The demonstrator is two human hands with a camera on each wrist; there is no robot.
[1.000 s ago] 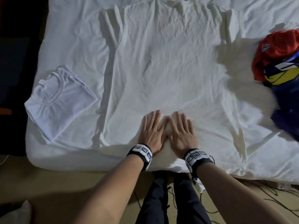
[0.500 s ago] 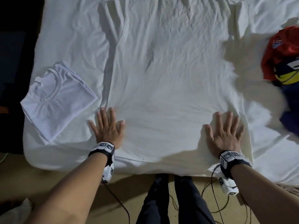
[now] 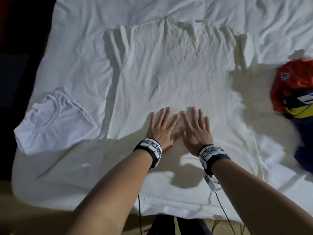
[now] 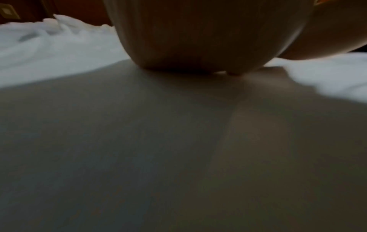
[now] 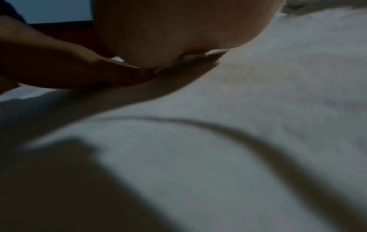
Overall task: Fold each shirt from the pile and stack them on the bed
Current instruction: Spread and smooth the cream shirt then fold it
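Observation:
A large white shirt [image 3: 177, 73] lies spread flat on the bed, collar at the far side, hem toward me. Both my hands press flat on its lower middle, side by side, thumbs nearly touching. My left hand [image 3: 161, 127] and my right hand [image 3: 196, 128] have straight, spread fingers and hold nothing. A folded white shirt [image 3: 54, 121] lies at the bed's left edge. A pile of red, blue and yellow shirts [image 3: 294, 92] sits at the right. Both wrist views are dark and blurred: the left hand's heel [image 4: 198, 39] and the right hand's heel [image 5: 178, 31] rest on white cloth.
The white bedsheet [image 3: 81, 31] is wrinkled around the shirt. The bed's near edge [image 3: 84, 200] drops to a tan floor. Thin cables hang from my wrist bands by my dark-trousered legs [image 3: 179, 226].
My hands, spread apart at the shirt's lower corners half a second ago, have come back together at its middle and sit a little farther up the cloth.

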